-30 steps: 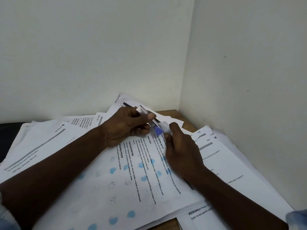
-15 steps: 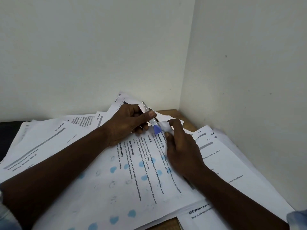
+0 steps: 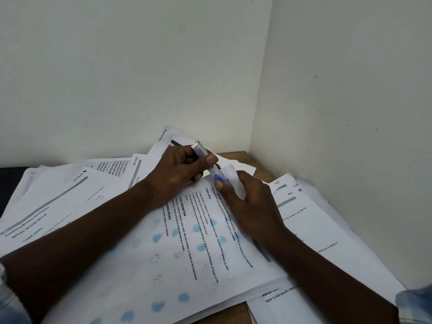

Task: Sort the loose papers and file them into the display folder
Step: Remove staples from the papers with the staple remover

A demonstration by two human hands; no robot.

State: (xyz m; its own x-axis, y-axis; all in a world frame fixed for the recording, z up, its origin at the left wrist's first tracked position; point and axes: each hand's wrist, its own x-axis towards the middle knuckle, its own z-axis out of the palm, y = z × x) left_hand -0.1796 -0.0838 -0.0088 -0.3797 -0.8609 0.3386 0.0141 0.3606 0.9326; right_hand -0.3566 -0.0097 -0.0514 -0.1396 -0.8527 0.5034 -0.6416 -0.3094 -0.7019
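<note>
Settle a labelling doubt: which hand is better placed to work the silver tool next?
Left. The left hand grips the silver tool; the right hand pinches the sheet's curled corner at its blue tip.

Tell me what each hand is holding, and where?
The left hand grips a slim silver tool around its middle. The right hand pinches the top printed sheet by its curled-up corner.

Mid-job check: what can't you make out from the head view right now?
Folder: nowhere in the head view; perhaps under the papers.
Tool: left hand covers its middle; type unclear.
Corner: right hand hides what the tool's blue tip touches.
Left sheet: print blurred.
Bottom sheet: heading covered by the page above.
</note>
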